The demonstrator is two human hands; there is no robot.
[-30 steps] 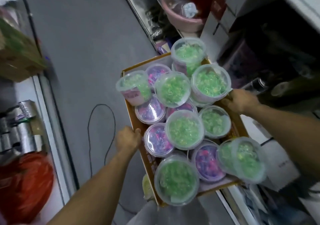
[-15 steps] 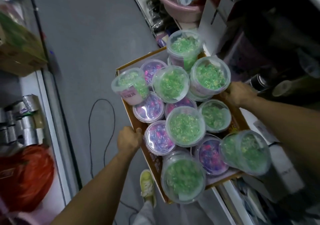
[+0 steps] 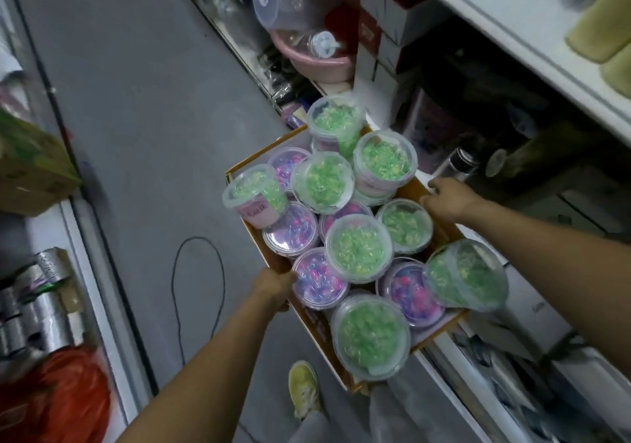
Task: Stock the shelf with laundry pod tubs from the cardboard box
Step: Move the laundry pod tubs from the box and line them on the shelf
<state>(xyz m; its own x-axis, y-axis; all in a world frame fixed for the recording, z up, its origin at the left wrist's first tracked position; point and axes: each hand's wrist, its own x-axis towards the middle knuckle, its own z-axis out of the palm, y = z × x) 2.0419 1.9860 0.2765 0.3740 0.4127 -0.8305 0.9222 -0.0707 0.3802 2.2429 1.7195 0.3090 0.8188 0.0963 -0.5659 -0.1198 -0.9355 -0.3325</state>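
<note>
A shallow orange cardboard box (image 3: 254, 237) is held over the aisle, packed with several clear laundry pod tubs, some green (image 3: 358, 249) and some pink-purple (image 3: 319, 280). One green tub (image 3: 466, 275) tips over at the box's right edge. My left hand (image 3: 275, 287) grips the box's left rim. My right hand (image 3: 447, 198) holds the right rim, fingers pointing toward the dark shelf (image 3: 512, 155) on the right.
A white upper shelf board (image 3: 532, 50) runs along the right. A pink basin (image 3: 312, 62) and clear lidded containers sit on the low shelf ahead. Silver tape rolls (image 3: 37, 302) and a red bag (image 3: 54, 395) lie left. A black cable (image 3: 198, 278) loops on the grey floor.
The box has moved forward and right, closer to the right-hand shelving. The green tub at its right edge has tipped further over. Both hands keep their hold on the rims.
</note>
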